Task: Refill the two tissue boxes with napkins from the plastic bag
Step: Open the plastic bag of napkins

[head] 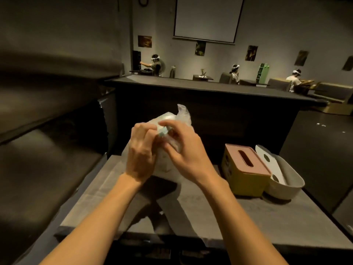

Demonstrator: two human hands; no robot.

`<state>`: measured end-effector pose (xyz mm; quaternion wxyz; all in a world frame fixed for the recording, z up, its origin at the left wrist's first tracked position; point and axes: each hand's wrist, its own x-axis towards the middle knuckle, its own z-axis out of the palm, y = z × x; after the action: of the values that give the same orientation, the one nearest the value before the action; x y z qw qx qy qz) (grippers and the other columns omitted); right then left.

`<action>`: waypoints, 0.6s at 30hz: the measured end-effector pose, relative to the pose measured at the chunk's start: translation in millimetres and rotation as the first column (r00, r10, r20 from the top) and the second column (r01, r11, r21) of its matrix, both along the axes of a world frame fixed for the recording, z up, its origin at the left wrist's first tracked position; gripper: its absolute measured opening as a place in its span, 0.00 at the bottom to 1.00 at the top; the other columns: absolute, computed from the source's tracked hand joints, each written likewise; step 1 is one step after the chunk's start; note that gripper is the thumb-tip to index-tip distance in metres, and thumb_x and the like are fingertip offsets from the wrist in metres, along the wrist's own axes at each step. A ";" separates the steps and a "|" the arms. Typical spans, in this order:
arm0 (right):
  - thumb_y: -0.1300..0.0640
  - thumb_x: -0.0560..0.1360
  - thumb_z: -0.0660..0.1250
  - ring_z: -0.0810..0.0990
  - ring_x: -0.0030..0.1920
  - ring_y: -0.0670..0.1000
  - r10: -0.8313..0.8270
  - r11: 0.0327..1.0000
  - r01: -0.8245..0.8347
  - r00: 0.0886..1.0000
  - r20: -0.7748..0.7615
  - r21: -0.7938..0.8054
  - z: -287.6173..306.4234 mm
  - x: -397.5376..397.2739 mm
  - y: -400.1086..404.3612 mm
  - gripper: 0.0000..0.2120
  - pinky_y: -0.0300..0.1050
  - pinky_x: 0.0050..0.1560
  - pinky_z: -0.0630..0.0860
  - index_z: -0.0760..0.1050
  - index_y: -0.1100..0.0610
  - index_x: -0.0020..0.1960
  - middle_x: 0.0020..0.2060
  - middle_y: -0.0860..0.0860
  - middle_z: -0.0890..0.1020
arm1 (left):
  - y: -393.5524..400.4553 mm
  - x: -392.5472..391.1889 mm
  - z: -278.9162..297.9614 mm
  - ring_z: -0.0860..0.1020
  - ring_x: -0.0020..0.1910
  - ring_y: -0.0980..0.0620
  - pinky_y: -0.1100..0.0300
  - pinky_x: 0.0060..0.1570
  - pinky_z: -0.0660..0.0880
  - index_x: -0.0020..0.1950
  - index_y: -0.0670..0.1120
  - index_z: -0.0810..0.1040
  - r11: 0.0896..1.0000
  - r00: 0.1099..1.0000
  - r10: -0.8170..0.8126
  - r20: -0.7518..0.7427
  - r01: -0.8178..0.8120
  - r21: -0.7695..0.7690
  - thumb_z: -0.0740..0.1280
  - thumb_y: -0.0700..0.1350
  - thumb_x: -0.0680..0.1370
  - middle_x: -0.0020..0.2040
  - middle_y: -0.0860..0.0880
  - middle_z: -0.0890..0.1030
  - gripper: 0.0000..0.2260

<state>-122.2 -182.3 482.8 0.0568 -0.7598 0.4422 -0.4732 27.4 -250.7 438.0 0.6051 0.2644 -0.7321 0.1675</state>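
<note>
Clear crinkled plastic bag [172, 119] of napkins raised above grey table [219, 213], top pinched by left hand [141, 150] and right hand [183, 150]. Yellow tissue box with pink lid [246, 169] and white oval tissue box [282, 178] at right, apparently not yet refilled; bag probably not yet opened.

Plastic bag [172, 119] on table [229, 217] left; lidded tissue box [246, 169] right; open box [286, 180] beside.

Grey table [219, 213], dark sofa [38, 150], projector screen [207, 16], seated people [236, 73]
</note>
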 end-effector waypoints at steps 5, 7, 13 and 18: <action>0.59 0.77 0.68 0.75 0.64 0.45 0.055 0.984 -0.055 0.998 0.003 0.171 -39.4 -15.6 -33.9 0.23 0.44 0.63 0.76 0.72 0.44 0.70 0.63 0.43 0.76 | -25.3 2.5 -25.6 0.74 0.47 0.45 0.53 0.49 0.71 0.48 0.43 0.75 0.999 0.990 0.016 0.137 -0.021 0.032 0.63 0.47 0.83 0.50 0.44 0.75 0.09; 0.57 0.80 0.67 0.76 0.63 0.44 0.089 0.972 -0.104 0.993 0.078 0.213 -49.6 -21.5 -33.5 0.16 0.35 0.59 0.75 0.76 0.45 0.66 0.59 0.39 0.78 | -14.5 5.6 -28.4 0.76 0.44 0.46 0.52 0.45 0.73 0.42 0.42 0.79 0.993 0.986 -0.042 0.161 0.024 0.113 0.68 0.47 0.78 0.45 0.44 0.78 0.10; 0.49 0.80 0.70 0.81 0.54 0.40 -0.030 0.977 -0.013 0.981 0.193 0.214 -70.0 -24.2 -17.0 0.12 0.35 0.50 0.79 0.71 0.45 0.61 0.49 0.39 0.80 | 8.7 2.9 -9.6 0.78 0.44 0.52 0.55 0.41 0.78 0.45 0.41 0.81 0.956 0.998 -0.058 0.016 0.051 0.289 0.65 0.45 0.80 0.49 0.47 0.78 0.10; 0.52 0.77 0.76 0.76 0.59 0.31 -0.109 0.959 0.041 0.967 0.232 0.280 -85.6 -26.2 -3.1 0.35 0.25 0.53 0.73 0.58 0.38 0.73 0.58 0.32 0.74 | -0.6 -11.9 15.3 0.76 0.63 0.58 0.56 0.65 0.75 0.66 0.48 0.79 0.802 0.997 -0.028 -0.066 0.062 0.594 0.71 0.47 0.80 0.64 0.55 0.78 0.15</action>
<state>-148.4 -185.3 397.1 0.1970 -0.6629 0.5214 -0.4998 15.5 -251.3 453.3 0.5149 0.4278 -0.7372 -0.0921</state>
